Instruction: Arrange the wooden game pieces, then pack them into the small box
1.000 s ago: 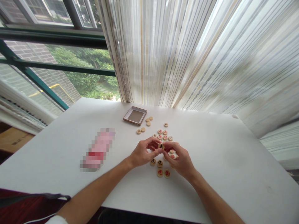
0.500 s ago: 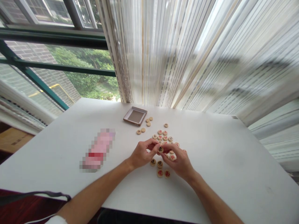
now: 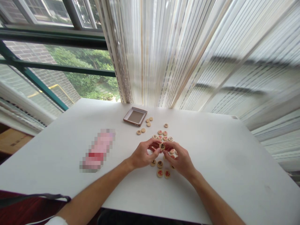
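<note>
Game piece point(image 3: 162, 146), a wooden disc with a black character on it, is pinched between the fingertips of the left hand point(image 3: 142, 155) and the right hand point(image 3: 181, 160), just above the white table point(image 3: 222, 162). Four discs point(image 3: 160, 172) lie under the hands and slightly nearer. Beyond the fingertips sits a cluster of discs point(image 3: 162, 135), then a shallow brown tray point(image 3: 135, 116). Well off the left hand's outer side is a pixelated pink patch point(image 3: 98, 150), unreadable. The right palm partly hides further discs. Both hands arch, wrists low, forearms converging.
</note>
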A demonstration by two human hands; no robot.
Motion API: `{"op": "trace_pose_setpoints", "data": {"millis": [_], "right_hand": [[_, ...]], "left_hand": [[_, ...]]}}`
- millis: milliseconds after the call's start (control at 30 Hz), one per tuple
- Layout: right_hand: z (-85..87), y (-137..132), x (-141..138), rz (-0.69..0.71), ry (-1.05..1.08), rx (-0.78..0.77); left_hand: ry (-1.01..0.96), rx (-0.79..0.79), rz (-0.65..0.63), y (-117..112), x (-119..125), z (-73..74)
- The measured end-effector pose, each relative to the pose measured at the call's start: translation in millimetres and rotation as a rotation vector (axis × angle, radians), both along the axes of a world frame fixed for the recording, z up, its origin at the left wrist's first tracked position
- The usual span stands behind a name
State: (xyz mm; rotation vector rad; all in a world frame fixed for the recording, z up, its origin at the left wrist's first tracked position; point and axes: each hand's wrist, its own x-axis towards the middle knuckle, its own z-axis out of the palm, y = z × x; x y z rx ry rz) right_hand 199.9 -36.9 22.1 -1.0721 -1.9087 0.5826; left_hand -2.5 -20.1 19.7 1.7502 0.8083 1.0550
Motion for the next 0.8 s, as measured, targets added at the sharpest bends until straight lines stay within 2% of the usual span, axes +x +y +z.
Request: {"op": "trace_pose_setpoints", "data": {"millis": [267, 500, 800], "right_hand": [[7.7, -3, -1, -0.015, 0.029, -0.045], [10.6, -4, -1, -0.041, 0.048, -0.147], [7.8, -3, -1, -0.037, 0.082, -0.139]], "left_hand": [[0.002, 0.003, 0.008, 0, 0, 0.2], [0.014, 0.053, -0.014, 0, 0, -3.2], [0.032, 0.103, -0.049, -2, 1, -4.5]]}}
